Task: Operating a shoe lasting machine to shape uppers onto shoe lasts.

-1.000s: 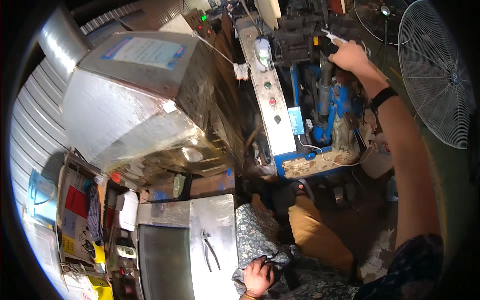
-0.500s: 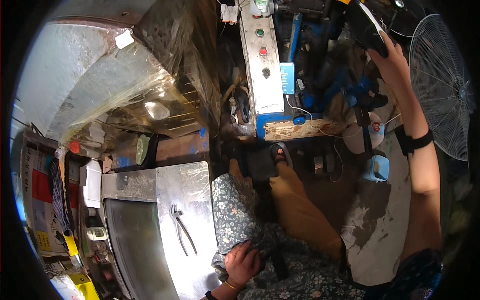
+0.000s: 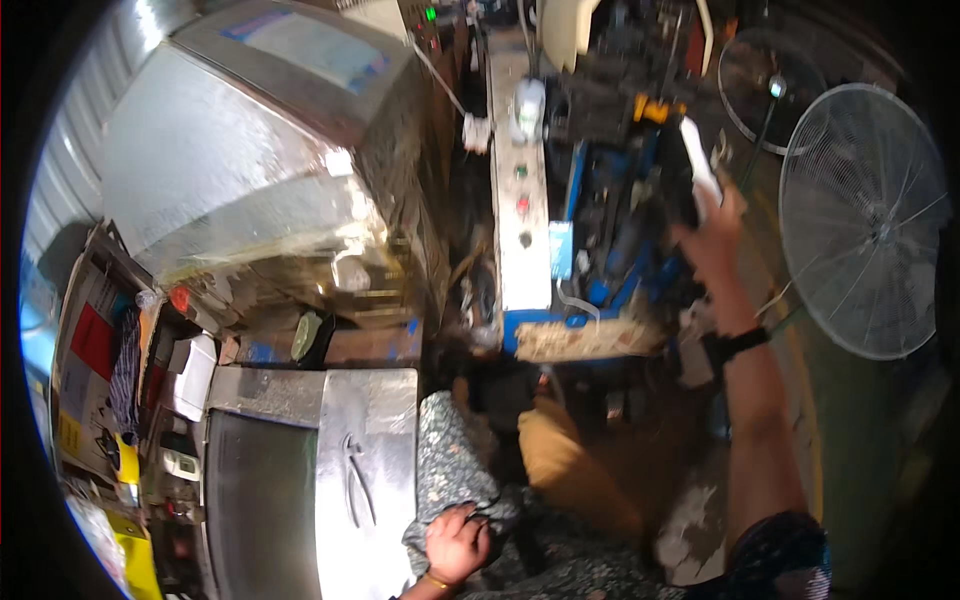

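Stretched out to the far right, my right hand (image 3: 715, 235) is smeared by motion. A dark piece with a long white edge (image 3: 698, 155) runs into its fingers; I cannot make out its kind. My left hand (image 3: 457, 548) rests on the floral cloth (image 3: 455, 450) over my lap, its fingers curled in. Whether anything lies under those fingers is hidden. Left of the lap, pliers (image 3: 357, 485) with long handles lie on a shiny metal plate (image 3: 365, 400), apart from either hand.
A control panel (image 3: 515, 275) with green and red buttons stands ahead, a blue card (image 3: 561, 250) at its edge. A large round fan (image 3: 865, 220) is at right. Far left are a metal hood (image 3: 210, 160), a white box (image 3: 192, 375) and a yellow-handled tool (image 3: 127, 465).
The view has tilted up, so more of the hood and a second fan show. My right hand sits farther left in the picture, still with the white-edged piece. My left hand stays on my lap.
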Tool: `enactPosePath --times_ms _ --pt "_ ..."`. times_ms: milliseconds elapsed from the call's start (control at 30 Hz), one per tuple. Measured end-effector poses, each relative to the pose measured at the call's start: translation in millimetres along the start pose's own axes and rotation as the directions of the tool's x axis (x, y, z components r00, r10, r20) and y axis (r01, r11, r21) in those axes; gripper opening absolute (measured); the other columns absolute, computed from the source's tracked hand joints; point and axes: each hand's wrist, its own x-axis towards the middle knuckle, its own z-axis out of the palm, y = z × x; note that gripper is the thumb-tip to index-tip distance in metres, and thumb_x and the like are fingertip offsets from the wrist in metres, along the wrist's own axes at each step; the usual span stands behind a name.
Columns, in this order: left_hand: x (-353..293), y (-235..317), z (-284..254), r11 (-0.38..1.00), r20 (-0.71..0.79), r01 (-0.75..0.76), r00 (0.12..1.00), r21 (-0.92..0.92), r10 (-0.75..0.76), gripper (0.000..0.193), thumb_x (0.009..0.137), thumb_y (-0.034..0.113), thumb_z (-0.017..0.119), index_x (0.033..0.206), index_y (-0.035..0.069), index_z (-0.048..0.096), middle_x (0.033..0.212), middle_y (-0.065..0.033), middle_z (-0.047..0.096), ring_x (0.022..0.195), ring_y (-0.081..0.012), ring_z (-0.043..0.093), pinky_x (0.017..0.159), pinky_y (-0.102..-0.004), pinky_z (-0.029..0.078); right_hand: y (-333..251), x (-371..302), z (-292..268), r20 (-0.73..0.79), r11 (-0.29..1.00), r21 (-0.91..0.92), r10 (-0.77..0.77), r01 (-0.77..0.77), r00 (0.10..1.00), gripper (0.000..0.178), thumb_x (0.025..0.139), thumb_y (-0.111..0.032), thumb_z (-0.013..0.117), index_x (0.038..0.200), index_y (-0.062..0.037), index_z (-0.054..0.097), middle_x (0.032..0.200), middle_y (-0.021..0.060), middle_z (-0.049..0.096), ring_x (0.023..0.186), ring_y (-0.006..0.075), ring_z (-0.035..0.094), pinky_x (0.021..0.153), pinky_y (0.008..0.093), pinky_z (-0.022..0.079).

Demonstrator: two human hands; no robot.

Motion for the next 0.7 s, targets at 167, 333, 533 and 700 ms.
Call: enactPosePath --times_ms 167,333,533,700 --pt "1.7 7.9 -25.5 0.933 -0.015 0.086 0.995 -0.349 -0.097 0.011 0.071 0.015 0.072 0.081 0.012 0.073 0.104 -0.0075 0.070 0.097 -0.0286 0.064 0.088 -0.0382 0.049 -68.8 -67.2 -72.6 0.007 0.895 0.425 -0.154 0.136 0.988 0.077 0.061 -0.016 0.081 0.132 -0.0045 0.052 0.151 0.0295 0.030 0.138 0.0458 0.034 0.112 0.0486 0.031" --pt "29.3 13.8 -18.1 0.261 0.343 0.492 0.821 -0.831 -0.457 0.028 0.097 0.019 0.060 0.117 0.001 0.065 0.123 -0.0102 0.064 0.117 -0.0209 0.058 0.102 -0.0327 0.042 -174.7 -162.8 -156.4 0.085 0.483 0.874 -0.270 0.058 0.959 0.081 0.064 -0.018 0.082 0.135 -0.0007 0.047 0.152 0.0340 0.024 0.138 0.0466 0.034 0.110 0.0508 0.032" --pt "62.7 28.8 -35.5 -0.075 0.289 0.297 0.787 -0.952 -0.545 0.070 0.095 0.060 0.047 0.139 0.005 0.045 0.129 -0.0113 0.059 0.117 -0.0250 0.057 0.102 -0.0409 0.043 -235.0 -242.8 -195.6 0.363 0.203 0.928 -0.685 -0.313 0.631 0.105 0.080 -0.045 0.078 0.154 -0.0040 0.015 0.158 0.0285 0.011 0.145 0.0413 0.020 0.110 0.0514 0.034" --pt "24.9 9.8 -83.3 0.538 0.465 0.606 0.795 -0.586 -0.389 0.062 0.091 0.056 0.058 0.127 0.006 0.055 0.117 -0.0127 0.065 0.103 -0.0274 0.065 0.086 -0.0385 0.052 -208.4 -259.3 -132.1 0.555 -0.051 -0.134 -0.831 -0.990 -0.033 0.066 0.099 -0.042 0.052 0.146 -0.0010 0.033 0.142 0.0200 0.046 0.122 0.0318 0.056 0.103 0.0509 0.045"
